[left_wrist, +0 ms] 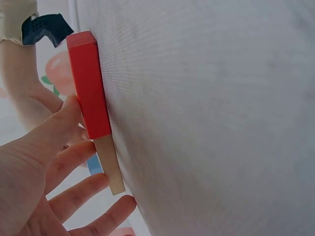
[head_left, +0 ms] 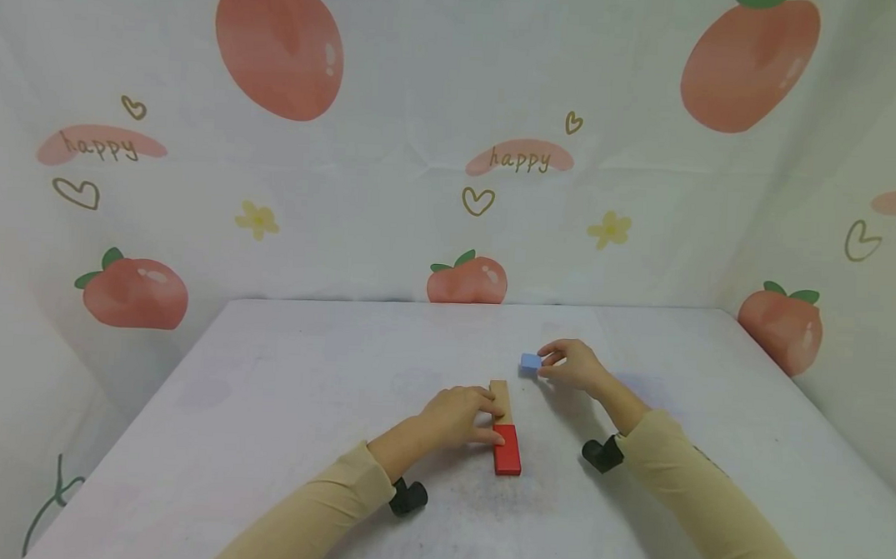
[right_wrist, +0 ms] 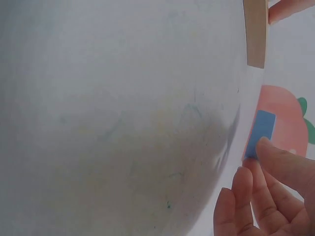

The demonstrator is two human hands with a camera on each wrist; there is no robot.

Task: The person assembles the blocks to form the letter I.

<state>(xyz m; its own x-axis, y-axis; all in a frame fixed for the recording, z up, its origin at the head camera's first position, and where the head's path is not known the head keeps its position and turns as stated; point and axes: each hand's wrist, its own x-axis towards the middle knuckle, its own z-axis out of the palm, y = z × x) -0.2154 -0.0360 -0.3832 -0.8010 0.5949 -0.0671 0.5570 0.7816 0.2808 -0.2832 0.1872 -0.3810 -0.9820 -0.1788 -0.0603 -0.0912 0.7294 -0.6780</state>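
End to end on the white table lie a red block (head_left: 509, 456) and a narrower bare wooden block (head_left: 499, 392). My left hand (head_left: 453, 416) is at their left side, thumb against the red block and spread fingers along the wooden one, as the left wrist view shows. Beyond the far end of the wooden block, slightly to the right, my right hand (head_left: 575, 368) pinches a small blue block (right_wrist: 262, 126) between thumb and fingers. Whether the blue block touches the table or hangs just above it, I cannot tell.
The white tabletop (head_left: 324, 366) carries faint stains. A pale curtain (head_left: 396, 85) with fruit prints hangs behind it. Each wrist wears a black camera mount, the left one (head_left: 408, 498) close to the table. A dark green cord (head_left: 59, 493) shows at the left edge.
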